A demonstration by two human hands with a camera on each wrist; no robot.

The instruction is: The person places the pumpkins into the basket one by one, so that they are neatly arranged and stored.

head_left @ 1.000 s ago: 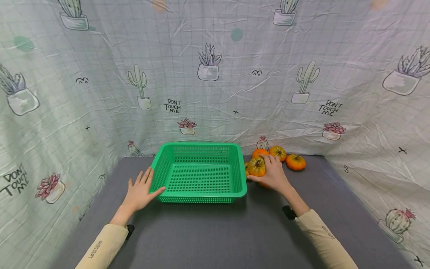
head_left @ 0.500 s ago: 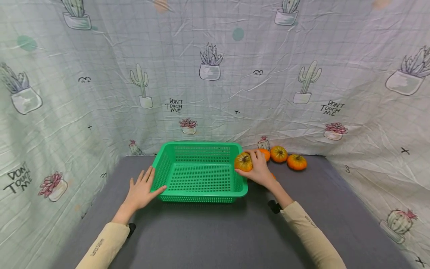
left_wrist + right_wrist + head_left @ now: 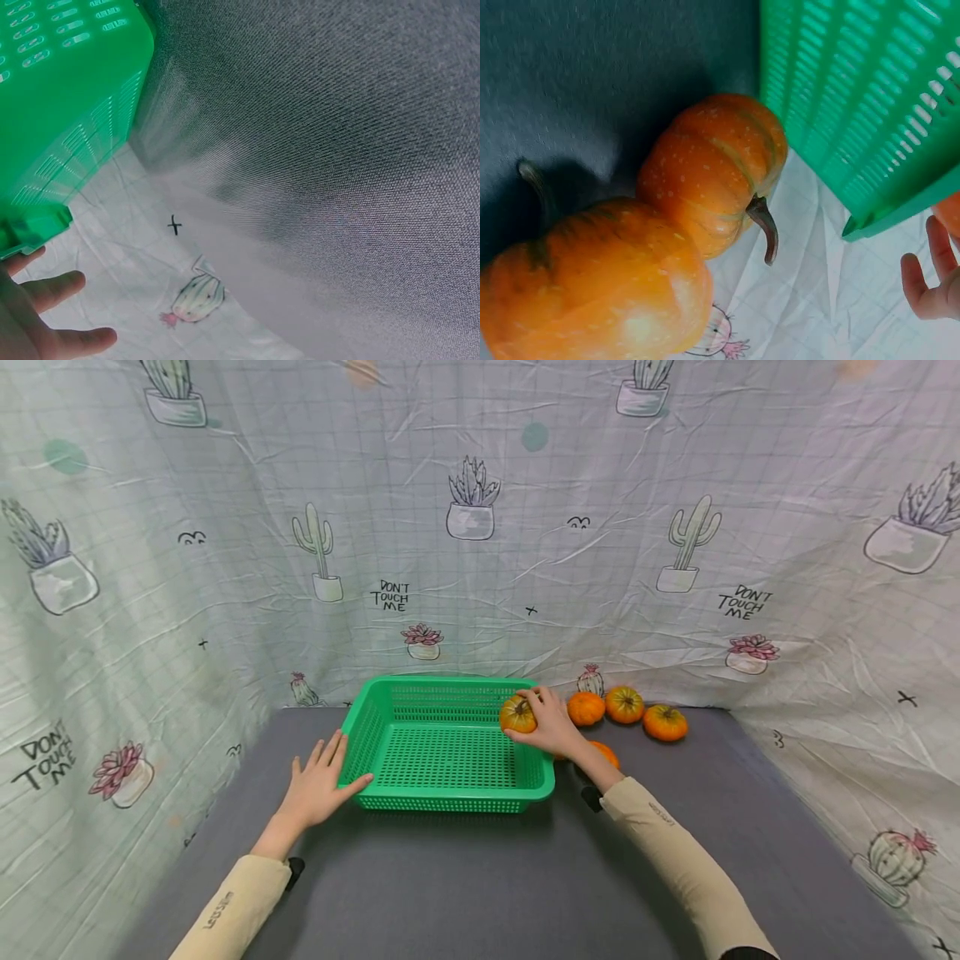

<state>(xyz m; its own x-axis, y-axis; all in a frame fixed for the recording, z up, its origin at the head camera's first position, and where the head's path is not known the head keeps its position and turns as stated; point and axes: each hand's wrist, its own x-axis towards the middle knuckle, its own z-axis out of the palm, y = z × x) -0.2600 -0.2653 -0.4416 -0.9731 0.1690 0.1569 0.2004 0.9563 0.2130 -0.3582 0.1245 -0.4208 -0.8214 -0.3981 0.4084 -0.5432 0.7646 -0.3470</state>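
A small orange-yellow pumpkin (image 3: 517, 715) is gripped in my right hand (image 3: 551, 724), over the right end of a green plastic basket (image 3: 450, 794). Its stem points up between thumb and fingers. In the right wrist view only a sliver of this held pumpkin (image 3: 950, 214) shows beyond the basket rim. My left hand (image 3: 311, 787) lies with spread, straight fingers against the basket's left side, thumb at the front corner. From the left wrist, its fingers (image 3: 56, 289) appear beside the basket's rim. The basket floor shows bare slotted mesh.
Right of the basket, an orange pumpkin (image 3: 586, 708), a yellowish pumpkin (image 3: 624, 704) and another orange pumpkin (image 3: 665, 723) stand along the back. One more pumpkin (image 3: 604, 754) sits partly hidden beneath my right forearm. A printed cloth (image 3: 480, 610) hangs behind the grey table (image 3: 465, 885).
My right hand has carried the pumpkin leftward from the group beside the basket, across its right rim to above its inside. My left hand keeps its place at the left side.
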